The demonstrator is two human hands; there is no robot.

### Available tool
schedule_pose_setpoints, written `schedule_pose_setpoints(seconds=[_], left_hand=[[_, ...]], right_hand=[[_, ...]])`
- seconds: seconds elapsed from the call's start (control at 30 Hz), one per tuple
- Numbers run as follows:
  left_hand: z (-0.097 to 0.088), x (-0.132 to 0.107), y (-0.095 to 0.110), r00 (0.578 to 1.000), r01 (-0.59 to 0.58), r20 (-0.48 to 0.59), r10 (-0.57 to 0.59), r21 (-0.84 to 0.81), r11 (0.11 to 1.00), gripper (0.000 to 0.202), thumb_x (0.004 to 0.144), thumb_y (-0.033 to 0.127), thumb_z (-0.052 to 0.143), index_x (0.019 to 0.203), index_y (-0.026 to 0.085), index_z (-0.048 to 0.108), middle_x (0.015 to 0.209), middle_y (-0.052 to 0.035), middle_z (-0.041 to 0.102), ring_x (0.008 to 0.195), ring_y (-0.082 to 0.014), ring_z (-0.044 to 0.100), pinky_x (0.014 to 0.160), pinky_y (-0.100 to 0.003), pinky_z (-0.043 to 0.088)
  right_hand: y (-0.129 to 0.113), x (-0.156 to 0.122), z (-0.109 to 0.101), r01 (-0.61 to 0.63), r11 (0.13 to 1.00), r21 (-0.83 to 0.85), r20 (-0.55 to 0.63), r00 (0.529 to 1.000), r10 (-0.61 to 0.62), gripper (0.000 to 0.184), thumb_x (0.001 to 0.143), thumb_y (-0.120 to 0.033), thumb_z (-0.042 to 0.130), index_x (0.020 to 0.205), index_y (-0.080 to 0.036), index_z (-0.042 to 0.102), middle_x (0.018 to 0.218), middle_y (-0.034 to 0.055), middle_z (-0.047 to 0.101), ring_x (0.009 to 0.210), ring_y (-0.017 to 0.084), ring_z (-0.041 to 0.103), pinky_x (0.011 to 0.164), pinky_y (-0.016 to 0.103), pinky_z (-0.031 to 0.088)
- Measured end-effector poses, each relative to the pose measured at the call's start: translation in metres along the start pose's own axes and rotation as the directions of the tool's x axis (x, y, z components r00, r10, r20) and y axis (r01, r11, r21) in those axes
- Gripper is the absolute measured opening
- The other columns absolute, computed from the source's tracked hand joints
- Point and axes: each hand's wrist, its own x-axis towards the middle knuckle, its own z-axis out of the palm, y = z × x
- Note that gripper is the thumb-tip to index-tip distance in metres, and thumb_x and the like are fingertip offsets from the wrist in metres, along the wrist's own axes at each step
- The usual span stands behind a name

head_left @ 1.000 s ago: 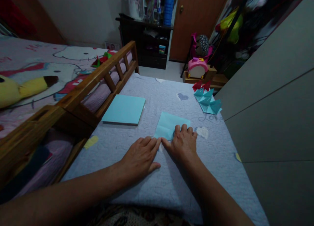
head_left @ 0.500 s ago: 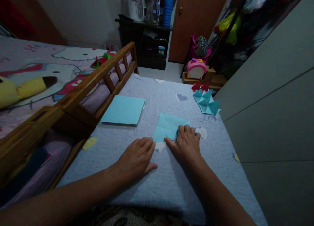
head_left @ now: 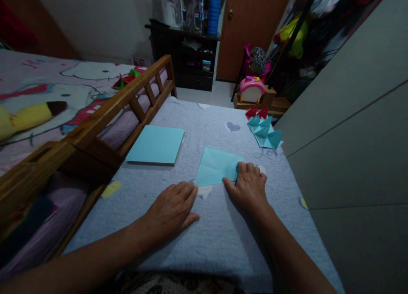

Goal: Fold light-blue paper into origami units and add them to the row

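A creased light-blue sheet of origami paper [head_left: 215, 166] lies on the patterned blue bedsheet in front of me. My left hand [head_left: 175, 207] rests flat, its fingertips at the paper's near left corner and its thumb held apart. At the paper's right end, my right hand [head_left: 250, 185] has its fingers curled over the edge and its thumb by the near edge. The paper looks darker and slightly bent beside those fingers; its right corner is hidden under the hand. Left of the sheet is a neat stack of light-blue paper [head_left: 156, 144].
Folded light-blue paper pieces [head_left: 266, 132] and red ones [head_left: 256, 112] sit at the far right of the bed. A wooden rail [head_left: 127, 94] runs along the left, with another bed beyond it. A pale cabinet [head_left: 350, 158] stands close on the right.
My right hand has slid a little rightward along the paper's near edge, uncovering more of the sheet. My left hand stays at the left corner. The whole view has shifted slightly.
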Motion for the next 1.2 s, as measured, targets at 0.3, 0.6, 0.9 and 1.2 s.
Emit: schedule_pose_setpoints(seconds=[0.3, 0.6, 0.9, 1.2], left_hand=[[-0.01, 0.008, 0.002, 0.999, -0.015, 0.039, 0.013, 0.055, 0.998, 0.051, 0.087, 0.042, 0.069, 0.126, 0.012, 0.057, 0.119, -0.0161, 0.064, 0.106, -0.0326, 0.058, 0.089, -0.045, 0.048], [-0.01, 0.023, 0.005, 0.996, -0.085, -0.017, 0.088, 0.12, 0.989, 0.034, 0.086, 0.041, 0.072, 0.101, 0.012, 0.068, 0.122, -0.0147, 0.064, 0.106, -0.0297, 0.058, 0.091, -0.042, 0.048], [-0.009, 0.026, 0.008, 0.997, -0.081, 0.016, 0.08, 0.112, 0.99, 0.03, 0.086, 0.039, 0.073, 0.092, 0.011, 0.067, 0.096, -0.0125, 0.067, 0.09, -0.0286, 0.06, 0.08, -0.042, 0.05], [-0.007, 0.025, 0.009, 0.996, -0.087, 0.015, 0.086, 0.145, 0.986, 0.027, 0.089, 0.038, 0.069, 0.093, 0.011, 0.066, 0.097, -0.0121, 0.066, 0.091, -0.0282, 0.059, 0.082, -0.042, 0.049]], right_hand=[[0.005, 0.002, 0.016, -0.015, 0.974, 0.224, -0.079, 0.996, 0.033, 0.034, 0.084, -0.045, 0.062, 0.103, -0.017, 0.059, 0.114, 0.0139, 0.055, 0.111, 0.033, 0.047, 0.098, 0.047, 0.033], [0.009, 0.007, 0.023, -0.074, 0.942, 0.327, -0.107, 0.988, 0.115, 0.016, 0.089, -0.03, 0.061, 0.08, -0.019, 0.067, 0.119, 0.0127, 0.059, 0.114, 0.032, 0.049, 0.102, 0.05, 0.033], [0.006, 0.008, 0.02, -0.093, 0.947, 0.309, -0.096, 0.987, 0.128, 0.017, 0.089, -0.028, 0.062, 0.077, -0.018, 0.067, 0.12, 0.0144, 0.06, 0.114, 0.034, 0.05, 0.101, 0.051, 0.035], [0.005, 0.008, 0.02, -0.093, 0.944, 0.316, -0.109, 0.985, 0.133, 0.018, 0.089, -0.029, 0.062, 0.076, -0.019, 0.066, 0.119, 0.0139, 0.061, 0.114, 0.034, 0.05, 0.101, 0.051, 0.035]])
